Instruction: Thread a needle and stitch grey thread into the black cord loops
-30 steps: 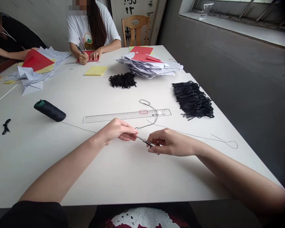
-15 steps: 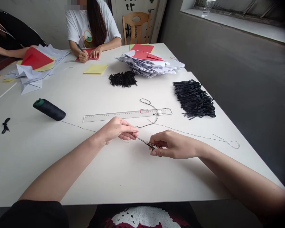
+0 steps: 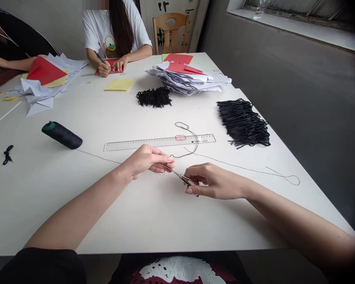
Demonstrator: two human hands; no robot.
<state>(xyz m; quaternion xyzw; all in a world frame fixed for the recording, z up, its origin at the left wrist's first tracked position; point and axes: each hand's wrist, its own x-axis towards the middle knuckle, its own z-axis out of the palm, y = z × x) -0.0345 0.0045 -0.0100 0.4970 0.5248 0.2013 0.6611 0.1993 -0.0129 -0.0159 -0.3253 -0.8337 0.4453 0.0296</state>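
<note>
Dark thread point(image 3: 185, 155) is pinched between the thumb and fingers of my left hand point(image 3: 149, 159), above the near middle of the white table. The thread curves right from there and ends in a loop beyond a clear ruler point(image 3: 142, 142). Small metal scissors point(image 3: 182, 177) are in my right hand point(image 3: 215, 180), with its fingers at the handle rings. Their handles are spread a little, and the tips reach in beneath my left fingers, where the fingers partly hide them. A black thread spool point(image 3: 63, 135) lies left, its strand running to my left hand.
A bundle of black looped cords point(image 3: 244, 122) lies at right, a smaller black bundle point(image 3: 154, 97) farther back. Beyond are stacked papers point(image 3: 189, 83) and a yellow sheet point(image 3: 120, 84). Across the table a person point(image 3: 116, 35) writes on red paper; another person's arm point(image 3: 14, 63) shows far left.
The scissors and my right hand have shifted slightly left, so the blades sit a little farther under my left fingers. My left hand keeps its pinch on the thread.
</note>
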